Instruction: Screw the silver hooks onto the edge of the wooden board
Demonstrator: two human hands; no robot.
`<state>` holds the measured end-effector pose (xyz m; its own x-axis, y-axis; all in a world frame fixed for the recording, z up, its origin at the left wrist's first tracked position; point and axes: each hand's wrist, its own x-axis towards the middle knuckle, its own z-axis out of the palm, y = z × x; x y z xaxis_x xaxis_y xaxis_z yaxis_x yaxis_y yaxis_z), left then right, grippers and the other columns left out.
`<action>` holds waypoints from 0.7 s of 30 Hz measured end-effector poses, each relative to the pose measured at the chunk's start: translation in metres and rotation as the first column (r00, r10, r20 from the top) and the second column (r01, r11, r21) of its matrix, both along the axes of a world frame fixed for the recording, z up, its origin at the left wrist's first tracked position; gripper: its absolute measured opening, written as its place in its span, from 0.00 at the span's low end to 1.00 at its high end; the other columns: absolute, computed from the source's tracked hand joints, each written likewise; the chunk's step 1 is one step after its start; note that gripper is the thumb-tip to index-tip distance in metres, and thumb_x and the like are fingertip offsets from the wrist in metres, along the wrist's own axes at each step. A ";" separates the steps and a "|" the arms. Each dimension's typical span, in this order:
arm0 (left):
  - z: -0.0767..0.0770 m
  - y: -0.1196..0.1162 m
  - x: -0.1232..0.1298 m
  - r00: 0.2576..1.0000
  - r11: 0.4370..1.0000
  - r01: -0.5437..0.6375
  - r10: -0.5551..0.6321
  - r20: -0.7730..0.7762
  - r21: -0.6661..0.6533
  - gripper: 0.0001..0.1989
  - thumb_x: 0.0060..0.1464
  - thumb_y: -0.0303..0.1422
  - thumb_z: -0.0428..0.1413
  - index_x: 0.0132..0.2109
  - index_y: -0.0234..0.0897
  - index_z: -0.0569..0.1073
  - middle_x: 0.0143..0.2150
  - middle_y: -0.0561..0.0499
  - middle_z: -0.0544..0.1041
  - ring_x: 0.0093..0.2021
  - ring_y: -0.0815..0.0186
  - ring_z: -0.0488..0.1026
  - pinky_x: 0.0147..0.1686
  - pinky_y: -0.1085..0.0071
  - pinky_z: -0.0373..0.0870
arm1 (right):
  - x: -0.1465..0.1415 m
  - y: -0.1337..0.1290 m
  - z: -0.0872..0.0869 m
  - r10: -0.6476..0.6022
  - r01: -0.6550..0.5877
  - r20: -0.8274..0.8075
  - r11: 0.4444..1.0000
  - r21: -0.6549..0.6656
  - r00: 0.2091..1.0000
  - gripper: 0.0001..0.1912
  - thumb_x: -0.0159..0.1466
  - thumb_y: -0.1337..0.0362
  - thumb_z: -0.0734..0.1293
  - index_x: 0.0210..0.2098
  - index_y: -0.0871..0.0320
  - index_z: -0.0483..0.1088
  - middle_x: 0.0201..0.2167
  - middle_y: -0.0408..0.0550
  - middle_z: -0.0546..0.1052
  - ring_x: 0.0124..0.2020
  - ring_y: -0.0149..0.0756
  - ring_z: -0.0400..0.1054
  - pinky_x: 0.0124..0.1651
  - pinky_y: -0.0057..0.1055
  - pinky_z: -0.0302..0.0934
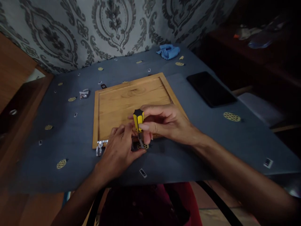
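Observation:
A yellow and black screwdriver (138,120) stands upright at the near edge of a framed wooden board (124,106). My right hand (169,122) pinches its handle between thumb and fingers. Below the handle, a metal hook (141,142) shows partly at the board's edge. My left hand (119,150) is closed over that same edge, fingers on top and thumb in front, with the thumb tip close to the hook. Left of this hand, a silver hook (99,149) hangs from a metal fitting on the board's corner. The screwdriver's tip is hidden.
Small metal pieces (84,94) lie left of the board, near a small dark clip-like piece (103,86). A black tablet-like slab (210,88) lies to the right. A crumpled blue cloth (168,51) is at the back of the patterned tablecloth (195,153), before a curtain (115,25).

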<state>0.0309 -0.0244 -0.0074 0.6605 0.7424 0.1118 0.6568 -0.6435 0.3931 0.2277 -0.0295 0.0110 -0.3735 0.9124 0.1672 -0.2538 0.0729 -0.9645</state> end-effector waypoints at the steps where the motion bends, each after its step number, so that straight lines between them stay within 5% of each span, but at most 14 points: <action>1: 0.000 0.000 0.000 1.000 1.000 0.005 -0.005 0.006 0.001 0.26 0.49 0.32 0.68 0.51 0.41 0.64 0.50 0.46 0.76 0.52 0.50 0.74 0.49 0.53 0.70 | -0.001 0.000 -0.001 -0.022 0.022 -0.006 1.000 0.002 1.000 0.12 0.61 0.59 0.74 0.38 0.60 0.71 0.20 0.36 0.73 0.19 0.25 0.68 0.23 0.22 0.63; 6: 0.002 0.000 0.000 1.000 1.000 0.020 -0.020 0.005 -0.015 0.23 0.51 0.31 0.66 0.49 0.42 0.64 0.50 0.47 0.77 0.51 0.52 0.75 0.47 0.55 0.70 | -0.007 0.000 0.002 -0.073 0.071 -0.090 0.997 -0.027 0.993 0.20 0.54 0.61 0.79 0.31 0.58 0.64 0.25 0.37 0.74 0.17 0.22 0.67 0.19 0.20 0.61; 12: 0.000 0.001 0.001 0.999 1.000 -0.007 0.007 -0.040 -0.008 0.26 0.50 0.34 0.67 0.52 0.39 0.64 0.48 0.45 0.77 0.51 0.49 0.74 0.50 0.50 0.69 | -0.006 -0.002 0.010 0.047 -0.047 -0.001 0.999 0.018 0.999 0.12 0.66 0.62 0.69 0.47 0.59 0.70 0.25 0.37 0.74 0.26 0.27 0.73 0.30 0.25 0.67; 18: -0.003 0.002 -0.001 0.998 0.999 -0.043 0.044 -0.048 0.016 0.18 0.49 0.36 0.67 0.43 0.39 0.68 0.44 0.45 0.76 0.46 0.50 0.74 0.45 0.53 0.72 | -0.015 0.003 0.013 -0.043 0.042 0.030 0.999 0.028 0.999 0.15 0.58 0.60 0.76 0.33 0.58 0.67 0.17 0.33 0.68 0.17 0.24 0.65 0.19 0.20 0.56; 21: -0.002 0.003 0.000 0.999 0.999 -0.033 0.032 -0.044 -0.023 0.16 0.50 0.37 0.67 0.41 0.39 0.69 0.43 0.45 0.76 0.45 0.49 0.74 0.45 0.51 0.73 | -0.015 0.005 0.017 -0.047 0.046 0.021 0.998 0.031 0.999 0.19 0.55 0.62 0.78 0.32 0.58 0.63 0.21 0.32 0.69 0.18 0.23 0.66 0.20 0.20 0.59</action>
